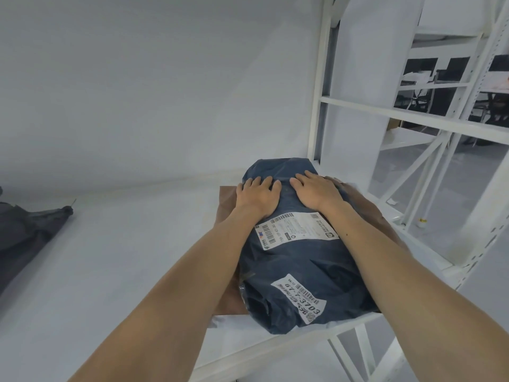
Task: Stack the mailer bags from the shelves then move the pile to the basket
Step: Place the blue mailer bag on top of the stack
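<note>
On the white shelf board [124, 257], near its right-hand end: a pile is started. A dark blue mailer bag [297, 260] lies on top of a brown mailer bag [227, 197], whose edges show on the left and again on the right beyond the wrist. Left hand [257, 195] and right hand [316, 193] are both laid flat on the far end of the blue bag, side by side, fingers spread and fairly straight. They press down and clasp nothing. Judged stage: stacking partly done, at least two bags piled. A grey bag [24, 235] sits well apart at the left end of the same board, seemingly not yet gathered. No basket in view, so the carry looks to be still ahead. Blue bag: plump, soft, wrinkled plastic film, bulging in the middle. One white shipping label [296, 228] with barcodes sits just behind the hands, a second label [300, 301] near the close end. The close end overhangs the shelf's front edge slightly. White racking frame [385, 114] stands to the right.
</note>
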